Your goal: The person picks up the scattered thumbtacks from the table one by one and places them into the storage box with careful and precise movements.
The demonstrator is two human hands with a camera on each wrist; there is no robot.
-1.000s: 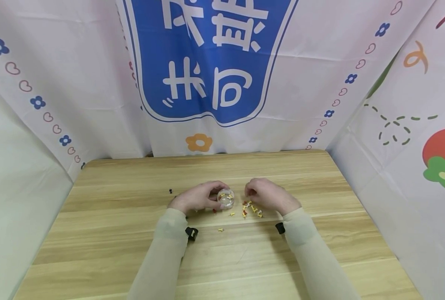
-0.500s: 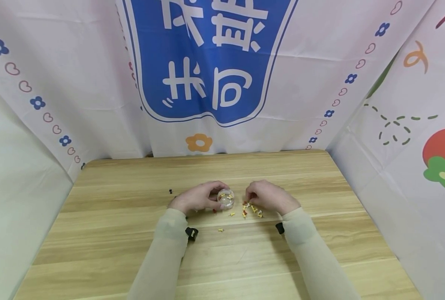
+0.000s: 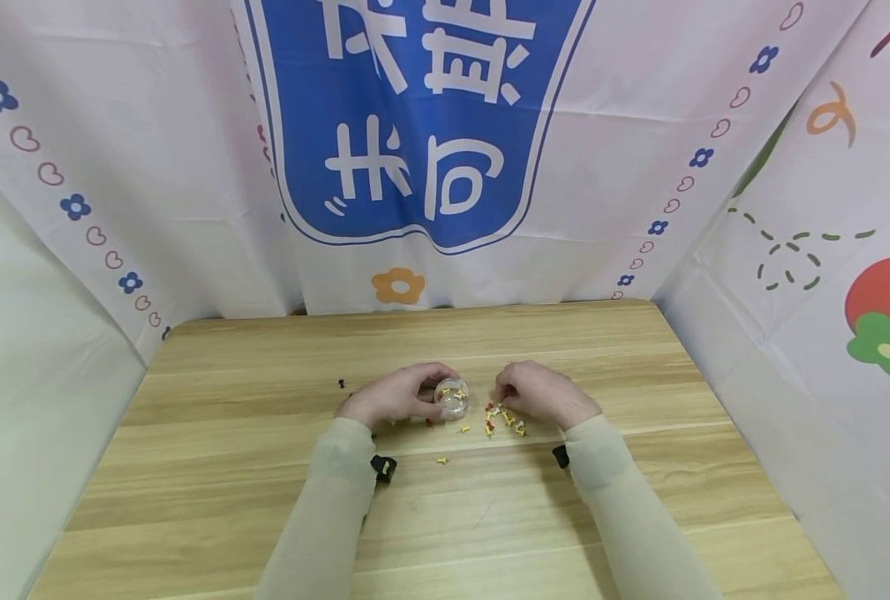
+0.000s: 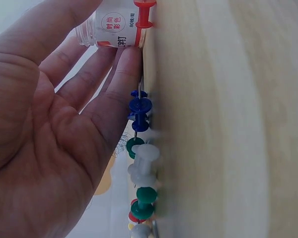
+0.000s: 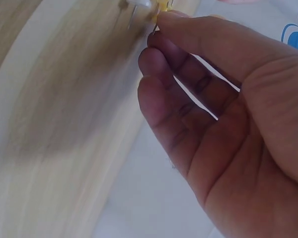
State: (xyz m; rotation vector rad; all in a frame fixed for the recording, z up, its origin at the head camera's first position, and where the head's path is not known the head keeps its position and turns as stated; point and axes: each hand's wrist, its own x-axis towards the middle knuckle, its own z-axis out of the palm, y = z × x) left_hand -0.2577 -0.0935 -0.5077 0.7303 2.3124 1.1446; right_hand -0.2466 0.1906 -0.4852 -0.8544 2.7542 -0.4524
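Observation:
A small clear jar [image 3: 452,400] with several push pins inside stands in the grip of my left hand [image 3: 396,394]; its printed label shows in the left wrist view. My right hand [image 3: 541,393] is at the edge of a loose cluster of red, yellow and white push pins [image 3: 508,417]. In the right wrist view, my thumb and index fingertip pinch a yellow push pin [image 5: 163,7], its needle showing between them. A white push pin [image 5: 138,3] lies close by. Beside the left hand lie blue push pins [image 4: 140,111], green ones [image 4: 143,202] and a white one [image 4: 145,163].
Single yellow push pins [image 3: 465,429] lie in front of the jar, one nearer me. A dark pin [image 3: 342,383] lies to the left. The wooden table [image 3: 227,492] ends at the back against a hanging printed cloth [image 3: 325,279].
My right hand has shifted slightly, down toward the pin cluster and then a little to the right. The left hand and the jar have stayed in place.

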